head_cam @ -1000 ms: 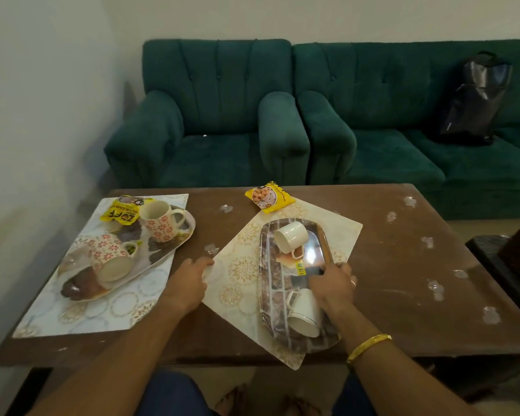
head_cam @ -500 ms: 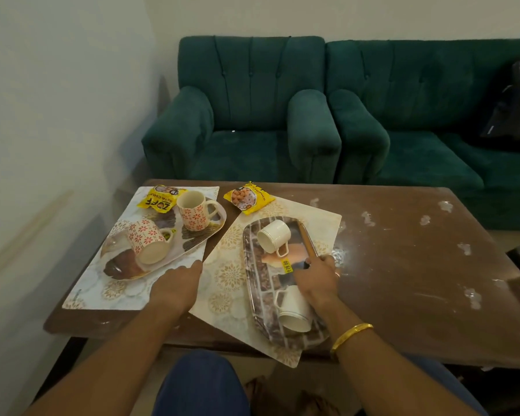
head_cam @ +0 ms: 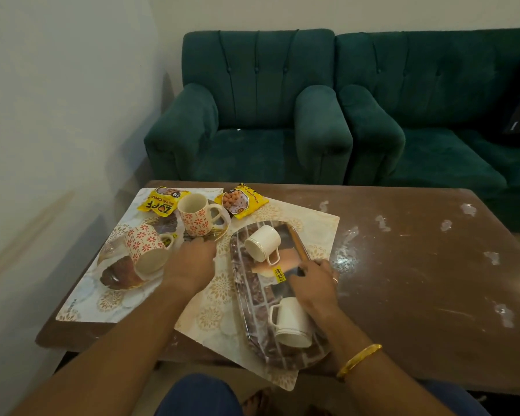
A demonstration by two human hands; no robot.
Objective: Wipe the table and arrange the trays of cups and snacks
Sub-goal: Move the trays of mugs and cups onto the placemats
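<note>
A brown table (head_cam: 403, 280) smeared with white patches stands before a green sofa (head_cam: 252, 115), the brown tray (head_cam: 252, 295) lying on a placemat (head_cam: 216, 313) on it. The right hand (head_cam: 312, 283) grasps this tray's right rim; the left hand (head_cam: 189, 262) rests just left of it at the edge of the oval tray (head_cam: 114, 277), grip unclear.

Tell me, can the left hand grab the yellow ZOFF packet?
Probably yes: the left hand sits just short of the upright flowery cup, and the packet lies uncovered to that cup's left.
</note>
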